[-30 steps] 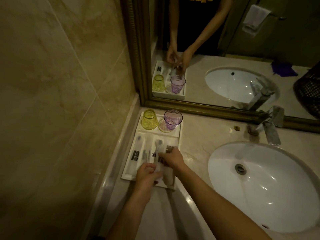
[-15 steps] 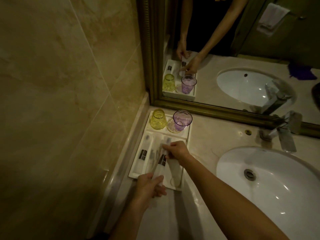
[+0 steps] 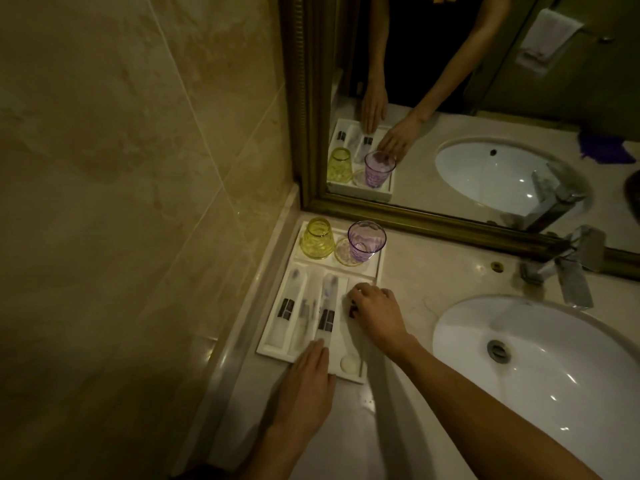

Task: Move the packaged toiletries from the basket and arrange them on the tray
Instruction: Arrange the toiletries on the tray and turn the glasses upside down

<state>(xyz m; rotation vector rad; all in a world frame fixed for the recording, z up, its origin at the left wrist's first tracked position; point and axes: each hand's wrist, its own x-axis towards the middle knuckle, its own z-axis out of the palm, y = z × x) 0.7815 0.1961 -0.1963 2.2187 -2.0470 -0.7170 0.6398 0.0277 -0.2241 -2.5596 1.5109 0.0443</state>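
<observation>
The white compartmented tray lies on the counter against the left wall. Three long frosted toiletry packets lie in its slots: a left packet with a black label, a middle packet, and a third packet, also black-labelled. My left hand lies flat with its fingertips touching the near end of the third packet. My right hand is curled over a fourth packet in the rightmost slot and mostly hides it. A small round soap sits at that slot's near end. The basket is out of direct view.
A yellow glass and a purple glass on a coaster stand in the tray's far section. The white sink basin and chrome faucet are to the right. A gold-framed mirror runs along the back.
My right hand has brought its packet down into the rightmost slot. My left hand has let go of the third packet and now lies flat at its near end.
</observation>
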